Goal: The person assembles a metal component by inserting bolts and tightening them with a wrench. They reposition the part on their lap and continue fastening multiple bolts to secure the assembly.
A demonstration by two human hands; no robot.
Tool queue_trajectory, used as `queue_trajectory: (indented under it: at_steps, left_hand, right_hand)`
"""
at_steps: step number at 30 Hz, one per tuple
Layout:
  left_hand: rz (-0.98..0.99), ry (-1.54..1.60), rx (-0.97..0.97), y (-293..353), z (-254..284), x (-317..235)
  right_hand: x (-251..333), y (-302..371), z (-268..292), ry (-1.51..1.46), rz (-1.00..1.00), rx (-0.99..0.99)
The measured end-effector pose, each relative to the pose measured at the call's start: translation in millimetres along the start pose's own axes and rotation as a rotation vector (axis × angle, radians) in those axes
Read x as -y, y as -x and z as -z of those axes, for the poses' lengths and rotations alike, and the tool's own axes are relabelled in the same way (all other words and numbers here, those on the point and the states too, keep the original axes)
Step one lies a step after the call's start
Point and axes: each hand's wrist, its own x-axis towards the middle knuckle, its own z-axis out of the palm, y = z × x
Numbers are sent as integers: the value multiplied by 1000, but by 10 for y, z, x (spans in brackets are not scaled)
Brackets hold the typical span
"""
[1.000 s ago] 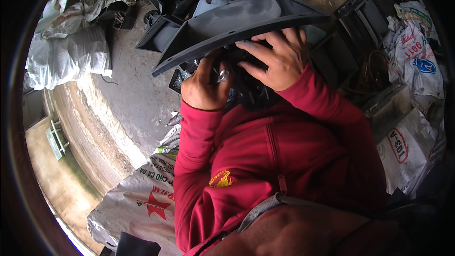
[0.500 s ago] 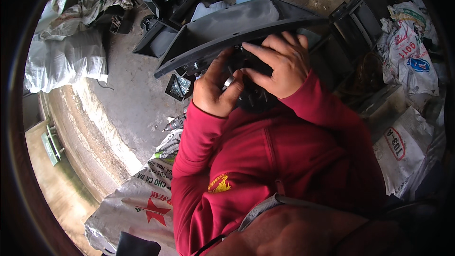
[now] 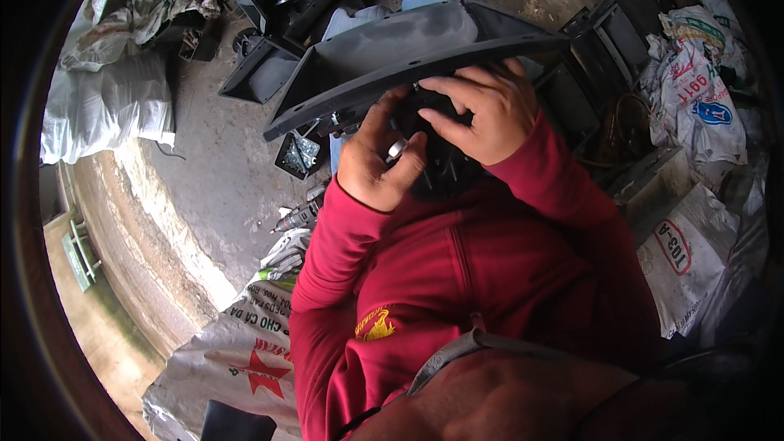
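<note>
A large black tray-like part (image 3: 392,37) with sloping walls and a flanged rim is propped up in front of me. My right hand (image 3: 490,114) is at the near side of its rim, index fingertip at a small shiny bolt (image 3: 415,85). Its thumb is apart from that finger; the other fingers reach up beneath the rim. My left hand (image 3: 377,165) is curled below the rim, index tip close to the bolt, a silver ring (image 3: 397,148) showing between thumb and index finger. Whatever its lower fingers hold is hidden. A dark part (image 3: 445,171) lies in shadow beneath both hands.
A small black box of metal fasteners (image 3: 299,155) and a power drill (image 3: 299,216) lie on the floor at left. More black parts (image 3: 263,69) are beyond. White sacks stand at left (image 3: 114,106), lower left (image 3: 220,367) and right (image 3: 690,253).
My left hand has drawn slightly down toward me, and the two thumbs, close together before, are now apart. The right index finger stays at the bolt. The whole view has shifted a little.
</note>
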Motion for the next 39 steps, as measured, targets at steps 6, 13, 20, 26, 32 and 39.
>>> queue_trajectory:
  at_steps: [6, 13, 20, 26, 32, 39]
  left_hand:
    - [48, -67, 44, -20, 18, -18]
    - [-96, 23, -18, -32, -42, 162]
    - [-33, -396, -52, -56, 8, -130]
    - [-23, -101, 55, -92, 56, -92]
    - [158, 164, 81, -3, 39, -25]
    - [150, 156, 87, 16, 25, 2]
  right_hand:
    - [-36, 6, -10, -35, -49, 35]
    - [-59, 14, -100, 4, -17, -18]
    - [-60, 54, -54, 80, -47, 33]
    - [-13, 26, -38, -8, -85, 97]
    - [6, 55, -33, -32, -21, 0]
    - [-2, 99, -53, -41, -18, -13]
